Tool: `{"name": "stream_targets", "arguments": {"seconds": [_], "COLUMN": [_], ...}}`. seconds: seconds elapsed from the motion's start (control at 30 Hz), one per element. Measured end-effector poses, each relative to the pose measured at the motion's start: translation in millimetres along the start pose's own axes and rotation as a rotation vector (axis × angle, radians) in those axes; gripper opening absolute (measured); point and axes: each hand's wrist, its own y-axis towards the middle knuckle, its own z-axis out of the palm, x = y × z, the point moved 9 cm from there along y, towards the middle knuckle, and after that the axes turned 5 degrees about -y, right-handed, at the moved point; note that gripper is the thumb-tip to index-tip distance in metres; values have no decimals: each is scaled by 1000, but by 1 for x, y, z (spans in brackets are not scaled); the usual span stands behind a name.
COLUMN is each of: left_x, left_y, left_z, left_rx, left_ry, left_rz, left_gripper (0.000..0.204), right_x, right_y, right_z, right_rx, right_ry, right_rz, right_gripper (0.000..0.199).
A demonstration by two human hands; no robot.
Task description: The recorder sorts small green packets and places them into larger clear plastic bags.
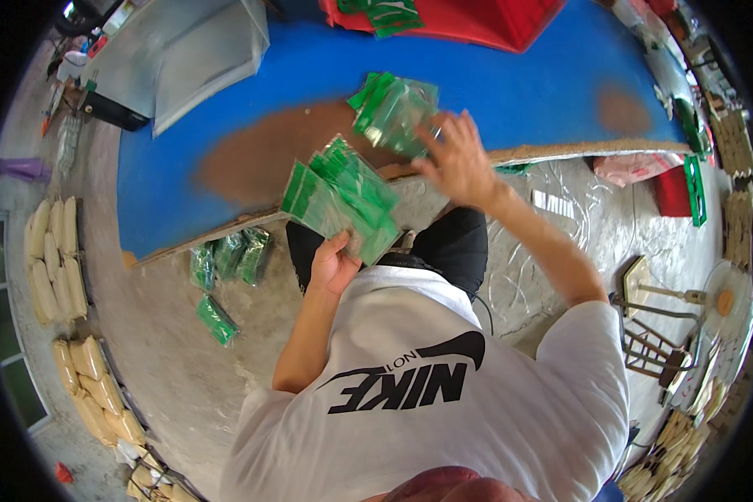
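Left hand (336, 264) closed on the lower end of a fanned bunch of flat packets (343, 197), clear plastic with green, thumb on top. Bunch is spread out, several edges showing, held over the lap and overlapping the near edge of the blue bench (527, 100).

Right hand (458, 159) wide, fingers spread, a bit blurred, at the right side of a loose pile (397, 113) of similar clear-and-green packets on the bench. Fingertips overlap the pile's edge in view; cannot tell if they touch or just hover. Pile sits near the bench's front edge, beyond the held bunch and slightly to its right.

Bench has a large brown patch (255, 155) left of the pile, smaller brown patch (621, 110) at far right. Red bin (468, 29) at the far side, more green packets (393, 17) at its left part. Clear plastic box (209, 63) at the bench's upper left.

Grey floor (167, 335): a group of green bundles (253, 255) below the bench edge, one more green bundle (217, 320) lying apart, nearer the person. Pale packages (57, 259) stacked far left, tan packages (96, 389) below them. Fan (725, 301) at right.

Person wears white shirt (494, 418), black print on it.
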Motion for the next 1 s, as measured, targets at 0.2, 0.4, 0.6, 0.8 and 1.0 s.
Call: {"name": "stream_targets", "arguments": {"seconds": [0.2, 0.4, 0.6, 0.8, 1.0], "left_x": [-4, -11, -10, -9, -20], "left_y": [2, 1, 1, 4, -12], "left_z": [16, 2, 9, 2, 21], "left_rx": [-126, -101, -5, -69, -94], "left_ry": [9, 29, 94, 84, 130], "left_rz": [63, 71, 37, 56, 82], "left_gripper": [51, 53, 54, 59, 61], "right_x": [61, 47, 34, 49, -39], "right_y": [-6, -1, 17, 19, 96], "right_z": [0, 4, -5, 0, 3], "right_rx": [45, 102, 30, 56, -126], "right_ry": [336, 162, 457, 463, 689], "right_rz": [-243, -215, -145, -168, 268], "right_gripper": [42, 47, 37, 30, 32]}}
